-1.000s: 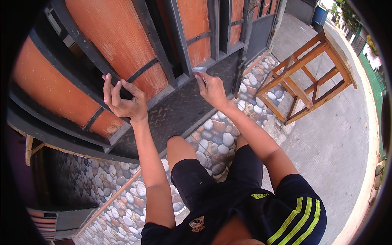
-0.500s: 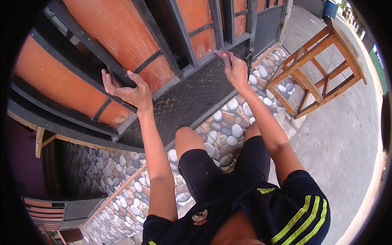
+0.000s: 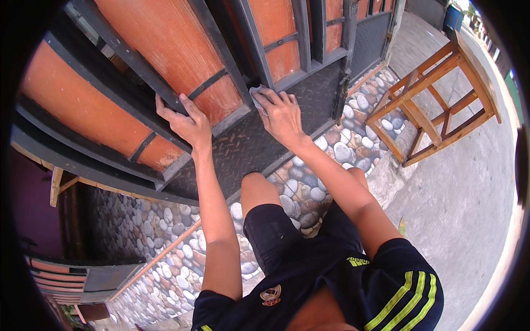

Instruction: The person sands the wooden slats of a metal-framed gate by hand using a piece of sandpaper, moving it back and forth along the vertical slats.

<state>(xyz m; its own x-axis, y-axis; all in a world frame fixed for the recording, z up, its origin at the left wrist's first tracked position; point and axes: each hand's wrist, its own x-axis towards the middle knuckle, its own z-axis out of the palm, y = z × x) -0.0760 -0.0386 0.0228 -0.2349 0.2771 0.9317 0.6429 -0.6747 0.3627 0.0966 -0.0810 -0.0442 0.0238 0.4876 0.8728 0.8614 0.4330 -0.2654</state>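
In front of me stands a gate with orange slatted panels (image 3: 165, 44) in a dark metal frame, above a black tread-patterned plate (image 3: 234, 149). My left hand (image 3: 193, 127) is closed around the lower part of a dark upright bar (image 3: 135, 63), thumb on one side and fingers on the other. Between the fingers of my right hand (image 3: 282, 118) is a small folded piece of sandpaper (image 3: 255, 99). It presses against the frame where an upright meets the lower rail; my fingers hide part of it.
A wooden stool (image 3: 436, 105) lies tipped on its side at the right, on concrete paving (image 3: 441, 220). Pebble-patterned flooring (image 3: 314, 193) runs under the gate and around my legs. A blue bin (image 3: 453, 18) is at the far right.
My right hand has moved left along the lower rail with the sandpaper, to a nearer upright. My left hand stays at its bar, and the view has shifted slightly.
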